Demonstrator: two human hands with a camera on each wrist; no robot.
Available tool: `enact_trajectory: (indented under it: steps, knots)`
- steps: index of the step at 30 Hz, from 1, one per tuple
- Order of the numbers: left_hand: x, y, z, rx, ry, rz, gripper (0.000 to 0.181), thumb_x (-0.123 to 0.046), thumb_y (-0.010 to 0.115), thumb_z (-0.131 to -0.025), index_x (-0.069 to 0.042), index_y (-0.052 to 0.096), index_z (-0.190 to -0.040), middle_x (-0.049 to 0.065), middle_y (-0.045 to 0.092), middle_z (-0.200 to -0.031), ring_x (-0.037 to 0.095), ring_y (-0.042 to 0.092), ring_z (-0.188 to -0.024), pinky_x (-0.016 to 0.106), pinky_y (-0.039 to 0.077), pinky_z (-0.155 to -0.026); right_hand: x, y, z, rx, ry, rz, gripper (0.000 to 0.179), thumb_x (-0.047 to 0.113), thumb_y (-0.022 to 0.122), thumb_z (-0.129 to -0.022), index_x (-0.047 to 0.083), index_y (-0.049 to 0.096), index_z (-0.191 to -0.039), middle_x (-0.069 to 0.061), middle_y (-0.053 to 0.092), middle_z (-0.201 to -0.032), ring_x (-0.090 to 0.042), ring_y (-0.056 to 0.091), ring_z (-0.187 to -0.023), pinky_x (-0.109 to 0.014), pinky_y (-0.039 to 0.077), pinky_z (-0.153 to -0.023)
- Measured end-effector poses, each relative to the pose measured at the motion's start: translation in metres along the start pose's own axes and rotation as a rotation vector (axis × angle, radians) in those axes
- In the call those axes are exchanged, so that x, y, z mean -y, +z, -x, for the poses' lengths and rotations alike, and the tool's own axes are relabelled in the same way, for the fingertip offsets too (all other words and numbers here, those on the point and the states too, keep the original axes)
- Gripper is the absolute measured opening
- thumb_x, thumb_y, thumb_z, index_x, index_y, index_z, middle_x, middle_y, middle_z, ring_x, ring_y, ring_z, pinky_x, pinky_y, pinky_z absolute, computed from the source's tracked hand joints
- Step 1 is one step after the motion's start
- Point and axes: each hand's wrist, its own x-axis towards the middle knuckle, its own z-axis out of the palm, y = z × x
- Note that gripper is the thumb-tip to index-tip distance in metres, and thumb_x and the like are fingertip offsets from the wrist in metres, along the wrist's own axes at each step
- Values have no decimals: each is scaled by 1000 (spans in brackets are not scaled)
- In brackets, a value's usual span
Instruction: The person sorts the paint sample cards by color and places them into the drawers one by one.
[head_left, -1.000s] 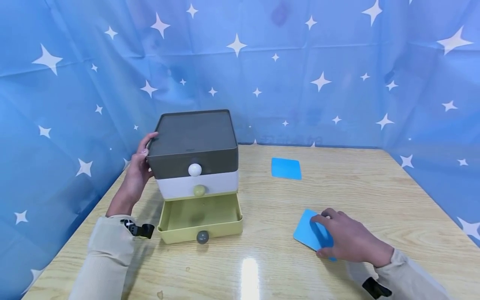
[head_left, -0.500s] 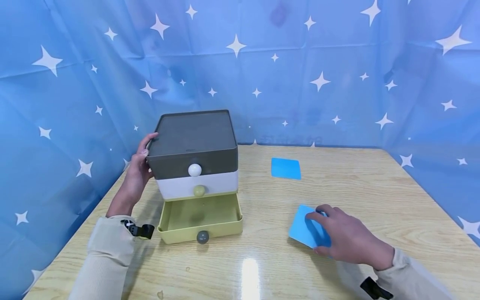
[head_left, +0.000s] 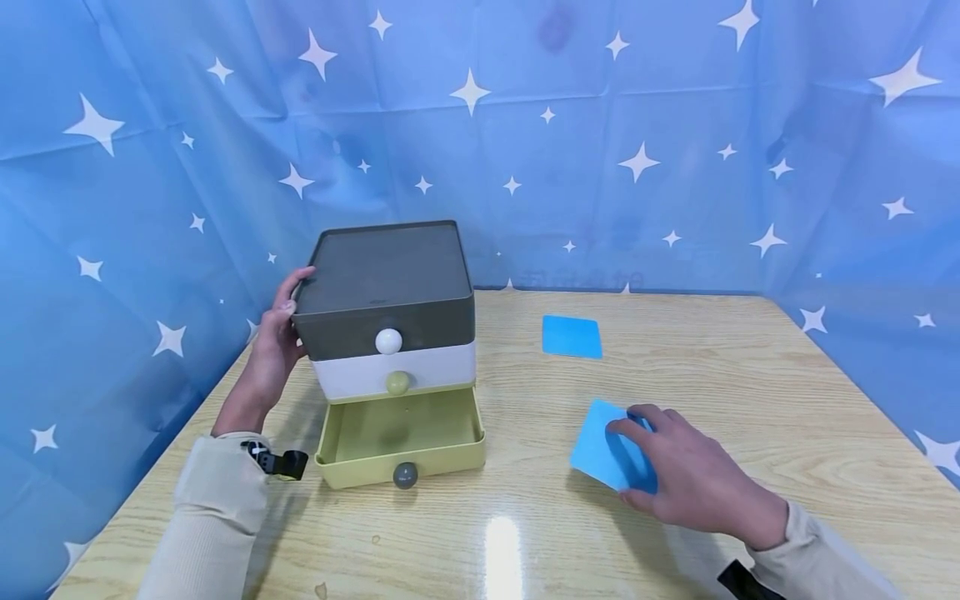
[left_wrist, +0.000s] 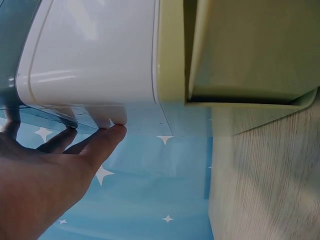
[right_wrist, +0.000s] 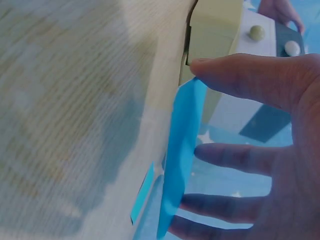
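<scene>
A small drawer unit [head_left: 386, 271], with a dark grey top tier and a white tier below, stands left of centre. Its lowest drawer [head_left: 348, 473] is pale green, pulled out, with nothing visible in it. My left hand [head_left: 266, 358] rests on the unit's left side; in the left wrist view its extended fingertips touch the white wall. At the right, my right hand [head_left: 693, 479] pinches a blue square card [head_left: 600, 450] between thumb and fingers. The right wrist view shows this card [right_wrist: 181, 155] edge-on, slightly bowed, tilted off the tabletop.
Another blue card [head_left: 572, 337] lies flat farther back on the wooden table [head_left: 712, 358]. Round knobs stick out of the drawer fronts, including a dark grey knob [head_left: 405, 475] on the open one. A blue star-patterned curtain [head_left: 555, 167] encloses the back and sides.
My right hand has lifted the blue card off the table and shifted it slightly left and away from me. My left hand stays in place on the drawer unit.
</scene>
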Motion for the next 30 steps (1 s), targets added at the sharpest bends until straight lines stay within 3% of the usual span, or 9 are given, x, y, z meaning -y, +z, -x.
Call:
enact_trajectory:
  steps: [15, 30]
  knots:
    - [1, -1, -1, 3, 7, 13, 55, -48, 20, -101, -41, 23, -156, 5, 13, -166, 26, 31, -139, 53, 26, -105, 9, 2, -5, -97, -40, -21, 58, 36, 85, -74, 17, 65, -125, -19, 59, -133, -39, 58, -110, -47, 54, -72]
    - [1, -1, -1, 1, 6, 21, 55, -48, 20, -101, -41, 24, -156, 5, 15, -166, 24, 32, -139, 50, 27, -104, 23, 9, -12, -237, -88, -77, 56, 35, 79, -81, 18, 63, -131, -17, 55, -143, -34, 56, -121, -48, 55, -81]
